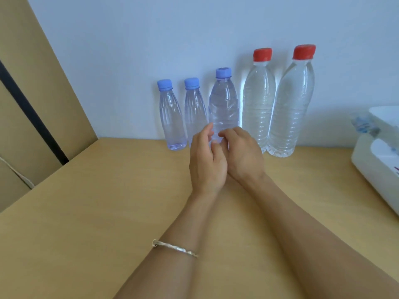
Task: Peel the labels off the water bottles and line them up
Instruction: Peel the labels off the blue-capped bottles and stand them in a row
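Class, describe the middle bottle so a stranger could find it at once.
Five bottles line the table against the wall. The middle bottle is third from either end. It is blue-capped like its left neighbours but taller, and shorter than the red-capped pair.

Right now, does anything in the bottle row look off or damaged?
The middle bottle looks crumpled around its waist; its base is hidden behind the left hand and right hand. Otherwise nothing stands out: no tilt, no spill.
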